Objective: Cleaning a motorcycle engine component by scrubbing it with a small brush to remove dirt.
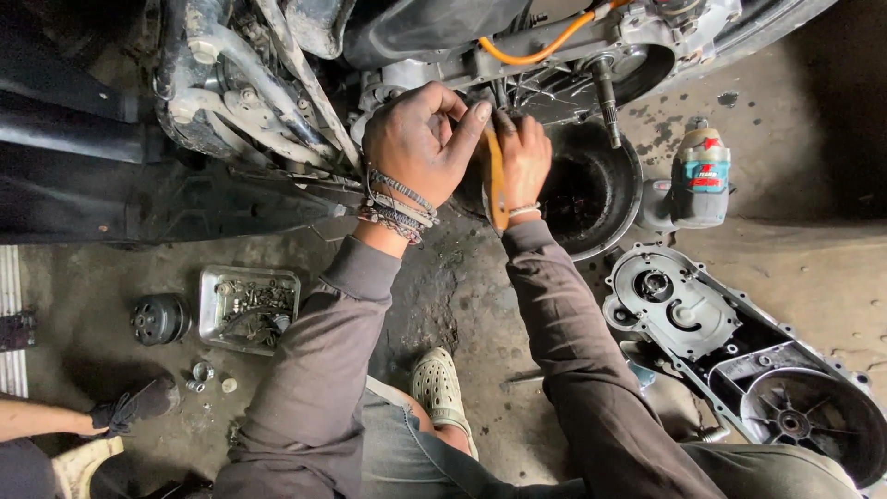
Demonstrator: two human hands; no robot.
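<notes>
My left hand [420, 139], with woven bands at the wrist, reaches up to the underside of a scooter engine [517, 74] and its fingers curl against the metal there. Beside it my right hand [524, 157] grips an orange-handled tool [495, 180] that points up into the same spot. Both hands touch at the fingertips. What the left fingers press on is hidden. Directly below hangs a black oily drain pan [601, 189].
A removed engine side cover [739, 360] lies on the floor at right. A cordless power tool [699, 176] stands beside the pan. A metal tray of bolts [249, 310] and a black round part [159, 319] sit at left. Another person's gloved hand [134, 407] shows lower left.
</notes>
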